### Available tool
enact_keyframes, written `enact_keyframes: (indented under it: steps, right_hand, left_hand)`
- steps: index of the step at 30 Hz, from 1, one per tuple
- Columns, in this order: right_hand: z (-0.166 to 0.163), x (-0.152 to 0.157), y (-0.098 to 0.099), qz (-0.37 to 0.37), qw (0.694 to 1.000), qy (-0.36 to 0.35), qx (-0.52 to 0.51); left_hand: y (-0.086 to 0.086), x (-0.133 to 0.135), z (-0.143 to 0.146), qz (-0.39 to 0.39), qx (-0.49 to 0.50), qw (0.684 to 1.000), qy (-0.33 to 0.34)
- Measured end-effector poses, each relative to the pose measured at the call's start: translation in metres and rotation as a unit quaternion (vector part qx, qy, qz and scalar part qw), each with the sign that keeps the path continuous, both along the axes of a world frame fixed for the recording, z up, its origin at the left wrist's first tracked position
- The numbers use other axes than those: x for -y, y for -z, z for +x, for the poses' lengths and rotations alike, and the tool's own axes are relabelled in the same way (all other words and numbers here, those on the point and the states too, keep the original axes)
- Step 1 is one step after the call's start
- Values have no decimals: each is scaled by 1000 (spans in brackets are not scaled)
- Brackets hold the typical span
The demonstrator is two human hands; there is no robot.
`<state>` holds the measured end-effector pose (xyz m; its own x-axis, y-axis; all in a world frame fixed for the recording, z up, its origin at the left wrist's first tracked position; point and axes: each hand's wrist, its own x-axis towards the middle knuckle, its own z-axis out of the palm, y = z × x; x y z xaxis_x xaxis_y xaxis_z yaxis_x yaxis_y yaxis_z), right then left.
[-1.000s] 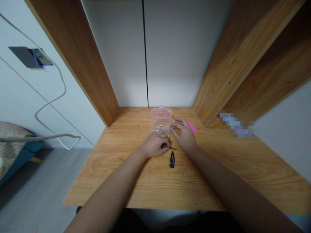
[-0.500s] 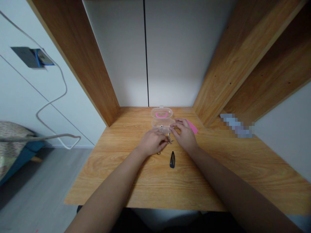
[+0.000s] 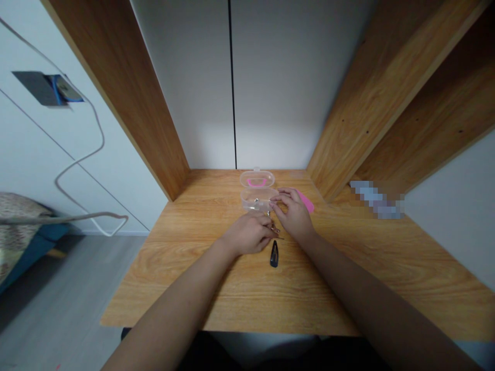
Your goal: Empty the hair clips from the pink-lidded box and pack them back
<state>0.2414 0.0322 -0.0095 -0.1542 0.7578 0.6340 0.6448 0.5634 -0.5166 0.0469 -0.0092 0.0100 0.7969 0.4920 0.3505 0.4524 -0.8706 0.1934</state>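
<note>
A clear plastic case (image 3: 247,207) lies with its lid (image 3: 243,180) folded open at the back; small shiny bits show inside. My right hand (image 3: 294,215) pinches the case's right end between thumb and fingers. In front of the case, my left hand (image 3: 249,233) is closed, palm down, with a thin item at its fingertips too small to name. Small metal pieces (image 3: 275,228) lie beside those fingers, partly covered. A black snap hair clip (image 3: 274,254) rests on the table just nearer to me than my left fingertips.
A pink flat piece (image 3: 306,202) lies behind my right hand. Wooden panels (image 3: 154,103) flank the wooden tabletop (image 3: 309,304), with a white panel at the back. A blurred-out object (image 3: 375,200) sits at right. A white cable (image 3: 101,129) hangs at left.
My left hand has shifted slightly right and toward me, covering the small ring-like item that showed below it. My right hand stays at the case.
</note>
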Motion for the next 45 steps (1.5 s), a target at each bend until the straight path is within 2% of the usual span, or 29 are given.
enact_keyframes:
  steps: [11,17,22,29,34,41,45]
  right_hand:
    - [0,-1,1,-2,1000,9,5]
    - [0,-2,1,-4,1000,3,1]
    - [0,-1,1,-1,1000,1,0]
    - [0,1,-1,-2,1000,-3,4]
    - [0,1,-1,2,1000,-1,2]
    - [-1,0,-1,-2,1000,5,2]
    - [0,-1,0,-3,1000,4,7]
  left_hand:
    - [-8,8,0,-93,48,994,42]
    - [-9,9,2,-103,37,992,63]
    - [-9,10,3,-123,68,988,68]
    - [-9,2,-5,-90,101,991,16]
    - [-7,1,-5,-69,159,984,-28]
    - [4,-4,-1,-75,240,967,-27]
    - [1,-5,-1,-63,278,958,-20]
